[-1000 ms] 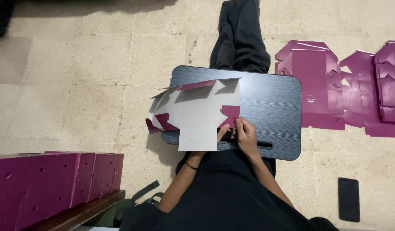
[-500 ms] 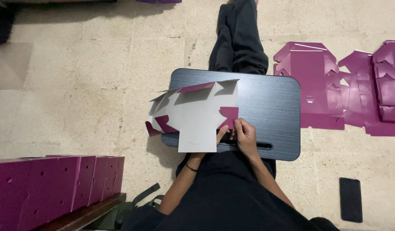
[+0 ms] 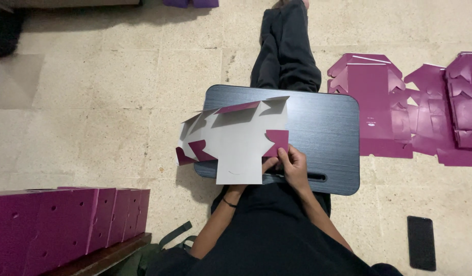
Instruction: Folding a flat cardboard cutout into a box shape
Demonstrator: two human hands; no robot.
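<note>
A makeshift home workshop: stone-tiled floor [image 3: 118,92], flat purple box blanks [image 3: 404,110], folded boxes [image 3: 67,222] stacked.

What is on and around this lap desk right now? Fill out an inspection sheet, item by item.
Surface: dark wood-grain lap desk across the person's lap; slot near its front edge.
Job's things: die-cut carton blank, white side up, purple flaps partly folded, overhanging the desk's left edge.
Clutter: black phone on the floor at right.
Hands: right hand pinches a purple flap at the blank's right edge; left hand mostly hidden under the blank, wrist band visible.
Cables: nothing seen.
Surroundings: beige stone floor; flat purple blanks at right; folded purple boxes on a bench at left.
</note>
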